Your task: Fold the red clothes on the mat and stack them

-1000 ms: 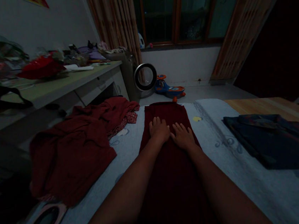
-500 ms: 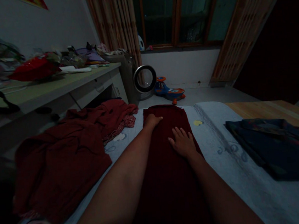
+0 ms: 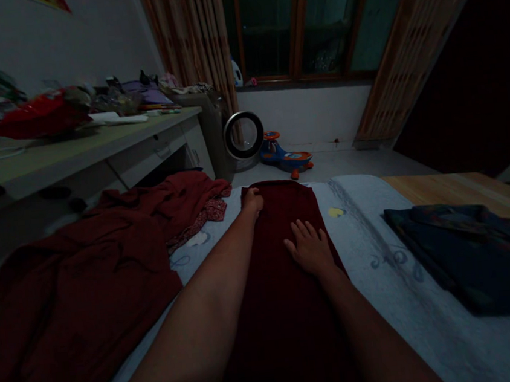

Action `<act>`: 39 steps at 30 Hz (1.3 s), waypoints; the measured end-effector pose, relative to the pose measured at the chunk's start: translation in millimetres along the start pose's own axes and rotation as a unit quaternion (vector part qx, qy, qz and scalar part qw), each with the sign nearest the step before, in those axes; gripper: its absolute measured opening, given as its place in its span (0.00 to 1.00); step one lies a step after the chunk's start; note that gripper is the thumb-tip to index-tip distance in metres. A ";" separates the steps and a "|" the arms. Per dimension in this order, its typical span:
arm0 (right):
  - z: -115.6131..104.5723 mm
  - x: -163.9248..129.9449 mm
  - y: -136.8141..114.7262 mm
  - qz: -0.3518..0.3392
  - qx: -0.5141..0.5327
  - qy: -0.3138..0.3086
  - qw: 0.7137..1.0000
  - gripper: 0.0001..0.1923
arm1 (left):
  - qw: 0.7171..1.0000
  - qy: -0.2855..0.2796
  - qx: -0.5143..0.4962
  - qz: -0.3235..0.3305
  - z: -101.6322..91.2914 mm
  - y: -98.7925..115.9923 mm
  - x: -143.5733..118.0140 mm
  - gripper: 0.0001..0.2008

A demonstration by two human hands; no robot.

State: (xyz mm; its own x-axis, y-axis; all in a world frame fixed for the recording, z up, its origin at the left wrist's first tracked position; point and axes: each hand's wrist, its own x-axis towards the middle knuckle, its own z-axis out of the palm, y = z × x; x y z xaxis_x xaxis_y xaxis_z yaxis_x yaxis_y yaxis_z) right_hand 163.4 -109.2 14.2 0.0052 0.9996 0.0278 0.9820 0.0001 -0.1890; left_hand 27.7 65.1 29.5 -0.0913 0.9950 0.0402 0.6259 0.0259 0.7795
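A dark red garment (image 3: 291, 321) lies lengthwise in front of me, folded into a long narrow strip on the light blue blanket (image 3: 376, 300). Near its far left corner, my left hand (image 3: 253, 202) has its fingers curled in and closed on the cloth at the edge. My right hand (image 3: 311, 247) rests flat on the garment's right half, fingers spread, holding nothing. To the left is a heap of rust-red clothing (image 3: 95, 280) with a patterned trim. A folded dark blue garment (image 3: 476, 259) lies to the right.
A long desk (image 3: 139, 133) with drawers and clutter, including a red bag (image 3: 42, 116), runs along the left wall. Beyond the bed stand a washing machine with its round door (image 3: 244, 136) ajar and a blue-orange ride-on toy (image 3: 285, 157). Bare wooden board (image 3: 441, 183) shows at right.
My left hand has shifted slightly outward to the garment's left edge, and its fingers have curled in. My right hand stays flat on the cloth. The view has turned slightly.
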 end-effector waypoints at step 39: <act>-10.3 4.1 8.6 0.014 -0.017 0.115 0.993 0.31 | 0.943 -0.159 0.288 0.051 6.8 20.8 -118.0 0.27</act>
State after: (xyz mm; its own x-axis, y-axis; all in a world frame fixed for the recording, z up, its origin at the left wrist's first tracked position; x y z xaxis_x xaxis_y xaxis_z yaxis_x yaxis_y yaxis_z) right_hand 173.8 -105.3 22.8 0.0718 0.9665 0.2466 0.9865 -0.0323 -0.1605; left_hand 56.7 -51.1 36.7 0.1714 0.9716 -0.1634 0.9441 -0.1146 0.3090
